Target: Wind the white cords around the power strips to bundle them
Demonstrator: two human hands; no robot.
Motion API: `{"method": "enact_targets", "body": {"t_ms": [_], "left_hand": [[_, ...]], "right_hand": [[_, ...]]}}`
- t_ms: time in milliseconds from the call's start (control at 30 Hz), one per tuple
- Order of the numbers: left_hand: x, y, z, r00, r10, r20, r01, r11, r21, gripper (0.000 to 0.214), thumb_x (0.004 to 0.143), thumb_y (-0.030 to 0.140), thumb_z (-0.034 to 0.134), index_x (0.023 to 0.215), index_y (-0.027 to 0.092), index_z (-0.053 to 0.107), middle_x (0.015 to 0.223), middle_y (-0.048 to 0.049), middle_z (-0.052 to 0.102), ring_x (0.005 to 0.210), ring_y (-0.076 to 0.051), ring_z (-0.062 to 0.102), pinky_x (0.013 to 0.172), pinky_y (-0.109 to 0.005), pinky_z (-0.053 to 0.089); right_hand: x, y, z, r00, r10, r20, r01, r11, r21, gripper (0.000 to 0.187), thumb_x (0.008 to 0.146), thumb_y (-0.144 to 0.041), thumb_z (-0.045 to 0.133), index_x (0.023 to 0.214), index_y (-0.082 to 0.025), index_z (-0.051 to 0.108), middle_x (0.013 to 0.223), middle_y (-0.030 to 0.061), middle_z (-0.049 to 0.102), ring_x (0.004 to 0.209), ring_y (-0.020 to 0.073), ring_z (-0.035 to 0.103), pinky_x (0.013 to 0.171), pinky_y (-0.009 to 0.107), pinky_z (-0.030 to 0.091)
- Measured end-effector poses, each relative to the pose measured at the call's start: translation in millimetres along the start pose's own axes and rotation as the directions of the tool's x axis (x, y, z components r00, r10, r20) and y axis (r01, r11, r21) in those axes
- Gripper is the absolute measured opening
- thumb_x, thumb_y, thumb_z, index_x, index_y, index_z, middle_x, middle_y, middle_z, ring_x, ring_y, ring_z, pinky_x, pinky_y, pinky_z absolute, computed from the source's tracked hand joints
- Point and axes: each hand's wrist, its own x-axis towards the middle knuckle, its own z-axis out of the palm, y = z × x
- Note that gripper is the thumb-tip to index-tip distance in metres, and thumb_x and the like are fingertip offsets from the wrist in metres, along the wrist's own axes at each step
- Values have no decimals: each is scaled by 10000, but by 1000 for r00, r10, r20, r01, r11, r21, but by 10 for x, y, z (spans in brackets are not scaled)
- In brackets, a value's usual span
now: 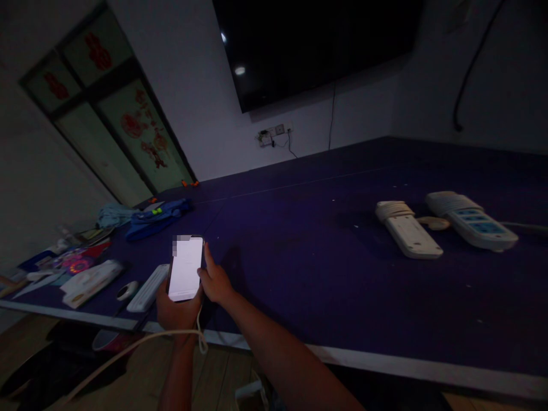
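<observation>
A smartphone [185, 267] with a bright white screen is held upright over the near edge of a dark blue table [325, 268]. My left hand [173, 311] cups it from below, fingers wrapped round its lower half. My right hand [214, 279] grips its right edge, with the thumb resting on the side of the screen. A white cable [128, 351] hangs from the phone's bottom and trails left under the table edge.
Two white power strips [409, 228] [473, 220] with coiled cords lie at the right. A white remote [148, 288], a small oval item [127, 290], a white box [91, 282], papers and blue cloth [156, 217] crowd the left. A dark TV [317, 45] hangs on the wall.
</observation>
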Motion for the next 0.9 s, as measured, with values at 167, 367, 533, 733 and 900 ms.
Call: {"method": "enact_targets", "body": {"t_ms": [167, 367, 533, 733, 900], "left_hand": [[13, -23, 9, 1000, 1, -2, 0, 1000, 9, 747, 490, 489, 735, 1149, 191, 546, 1029, -103, 636, 910, -299, 615, 761, -425, 494], [20, -62, 39, 1000, 10, -18, -10, 1000, 8, 716, 479, 504, 733, 1097, 182, 568, 970, -93, 641, 854, -281, 620, 731, -399, 494], [18, -86, 52, 1000, -7, -26, 7, 1000, 14, 747, 480, 502, 731, 1131, 183, 552, 997, -97, 640, 887, -280, 617, 757, -392, 494], [16, -89, 35, 1000, -8, 14, 8, 1000, 20, 776, 511, 519, 713, 1177, 169, 518, 1012, -110, 632, 887, -290, 621, 746, -415, 501], [18, -96, 41, 1000, -4, 4, 3, 1000, 24, 771, 501, 511, 721, 1164, 171, 521, 1007, -107, 633, 898, -296, 617, 759, -420, 498]], "right_hand": [[-2, -9, -5, 1000, 15, 5, -15, 1000, -10, 705, 882, -273, 389, 1466, -187, 1, 882, 78, 655, 710, 191, 579, 628, 286, 419], [5, 6, 4, 1000, 7, 5, -7, 1000, 0, 716, 875, -268, 393, 1465, -192, -5, 837, 61, 645, 681, 184, 569, 604, 276, 408], [12, 20, 16, 1000, -6, 7, 6, 1000, 26, 722, 871, -265, 393, 1465, -196, -11, 817, 52, 641, 660, 181, 562, 596, 276, 416], [11, 11, 13, 1000, 3, 9, -3, 999, 44, 724, 866, -258, 400, 1466, -186, 3, 860, 74, 651, 690, 192, 576, 627, 294, 434], [9, 4, 2, 1000, 10, 23, -11, 998, 69, 727, 867, -256, 404, 1465, -190, -3, 828, 60, 651, 676, 187, 581, 609, 280, 425]]}}
